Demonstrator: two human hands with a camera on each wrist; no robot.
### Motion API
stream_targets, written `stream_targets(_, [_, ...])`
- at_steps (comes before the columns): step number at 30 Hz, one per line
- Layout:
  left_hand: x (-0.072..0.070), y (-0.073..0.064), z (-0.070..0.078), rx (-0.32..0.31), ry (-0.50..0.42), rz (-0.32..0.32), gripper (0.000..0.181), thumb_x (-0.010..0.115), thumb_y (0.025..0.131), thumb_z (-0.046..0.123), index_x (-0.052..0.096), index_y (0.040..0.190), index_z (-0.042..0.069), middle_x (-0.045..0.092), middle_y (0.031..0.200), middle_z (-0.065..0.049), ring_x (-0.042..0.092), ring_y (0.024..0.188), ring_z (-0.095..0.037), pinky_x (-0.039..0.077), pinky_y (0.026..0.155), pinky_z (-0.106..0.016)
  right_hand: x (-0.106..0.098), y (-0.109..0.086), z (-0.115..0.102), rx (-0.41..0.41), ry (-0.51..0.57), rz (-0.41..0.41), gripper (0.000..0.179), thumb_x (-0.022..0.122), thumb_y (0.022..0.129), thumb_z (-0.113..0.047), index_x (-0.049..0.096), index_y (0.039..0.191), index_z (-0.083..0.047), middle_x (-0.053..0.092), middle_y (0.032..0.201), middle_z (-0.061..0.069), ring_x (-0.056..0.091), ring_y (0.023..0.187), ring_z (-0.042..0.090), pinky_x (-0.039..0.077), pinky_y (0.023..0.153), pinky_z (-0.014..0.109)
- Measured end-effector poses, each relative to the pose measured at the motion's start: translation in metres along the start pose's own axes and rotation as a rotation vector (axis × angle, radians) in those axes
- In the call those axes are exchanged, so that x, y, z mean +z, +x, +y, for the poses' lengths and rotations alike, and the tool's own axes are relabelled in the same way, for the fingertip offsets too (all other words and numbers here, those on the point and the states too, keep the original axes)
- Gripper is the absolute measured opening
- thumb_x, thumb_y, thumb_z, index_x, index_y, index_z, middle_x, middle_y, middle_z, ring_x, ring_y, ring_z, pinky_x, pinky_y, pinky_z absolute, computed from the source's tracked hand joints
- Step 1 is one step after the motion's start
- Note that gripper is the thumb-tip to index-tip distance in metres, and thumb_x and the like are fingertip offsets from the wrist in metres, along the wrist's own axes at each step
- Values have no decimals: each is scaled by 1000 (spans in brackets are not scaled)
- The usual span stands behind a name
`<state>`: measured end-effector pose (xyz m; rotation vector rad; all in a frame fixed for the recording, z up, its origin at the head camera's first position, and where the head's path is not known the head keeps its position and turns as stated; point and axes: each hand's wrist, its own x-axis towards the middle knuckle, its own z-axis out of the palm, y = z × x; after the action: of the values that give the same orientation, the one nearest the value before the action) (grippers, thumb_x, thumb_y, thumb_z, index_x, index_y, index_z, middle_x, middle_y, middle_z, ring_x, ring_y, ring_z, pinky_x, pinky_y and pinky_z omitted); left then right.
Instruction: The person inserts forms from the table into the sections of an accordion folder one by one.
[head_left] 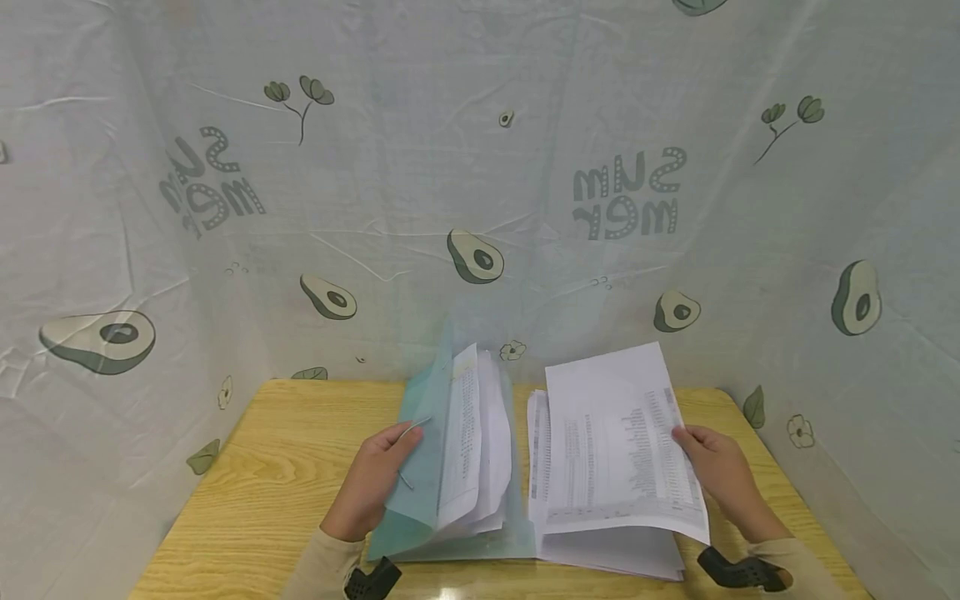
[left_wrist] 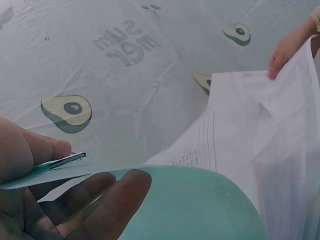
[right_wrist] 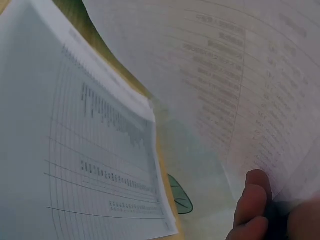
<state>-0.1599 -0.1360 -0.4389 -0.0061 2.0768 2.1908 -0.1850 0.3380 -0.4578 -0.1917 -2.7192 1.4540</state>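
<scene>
My left hand (head_left: 373,477) pinches the cover of a pale green folder (head_left: 422,492) between thumb and fingers, tilting the cover up. A thin cord hangs at the cover near the thumb. Several printed sheets (head_left: 463,433) stand fanned inside the folder. With thumb and fingers my right hand (head_left: 718,475) grips the right edge of a printed sheet (head_left: 600,450), which is raised and bowed. Beneath that sheet lies a stack of papers (head_left: 615,554), right beside the folder. The right wrist view shows the fingers (right_wrist: 252,200) against the raised sheet, with another printed page below.
A wooden table (head_left: 300,450) bears the folder and papers. Around its back and sides hangs a pale curtain (head_left: 420,167) printed with avocados, leaves and lettering. Black wrist cameras sit on both wrists.
</scene>
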Motion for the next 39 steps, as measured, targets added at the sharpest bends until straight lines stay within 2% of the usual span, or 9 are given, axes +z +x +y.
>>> stream_targets(6, [-1,1,-1,0,-2,-6,49,59,106,34,60,142,0,71,111,-15,71,87,-20,60,70,-37,-2,-1,-1,27,64,16,63,46,111,-40,50,142,15,73,110,19,71,80,13,58,65,31])
stream_targets(15, [-1,1,-2,1,-9,-21,51,59,106,36,60,141,-1,72,104,-12,71,83,-17,60,68,-35,6,0,4,52,139,36,64,48,110,-43,51,142,13,75,108,14,72,80,12,59,66,31])
stream_targets(21, [-1,2,-3,4,1,-21,51,58,107,37,60,140,-1,71,107,-13,71,86,-18,60,69,-35,11,-1,4,76,182,27,64,49,110,-42,50,143,12,75,108,12,73,81,13,60,67,31])
stream_targets(25, [-1,2,-3,9,6,-20,51,58,107,37,61,140,-1,71,110,-14,71,88,-19,60,71,-36,14,-1,5,60,216,27,62,49,110,-40,50,142,13,75,107,11,73,81,13,60,67,31])
stream_targets(31, [-1,1,-4,12,13,-19,52,60,106,38,61,140,-1,71,109,-14,71,88,-19,60,71,-36,21,0,9,36,234,28,61,51,110,-39,52,140,14,76,105,10,73,81,13,60,66,31])
stream_targets(39, [0,2,-5,9,11,-14,51,60,106,39,62,139,0,71,111,-15,71,90,-20,60,72,-36,31,1,11,53,232,53,61,51,109,-41,53,140,12,76,105,10,73,80,11,60,66,30])
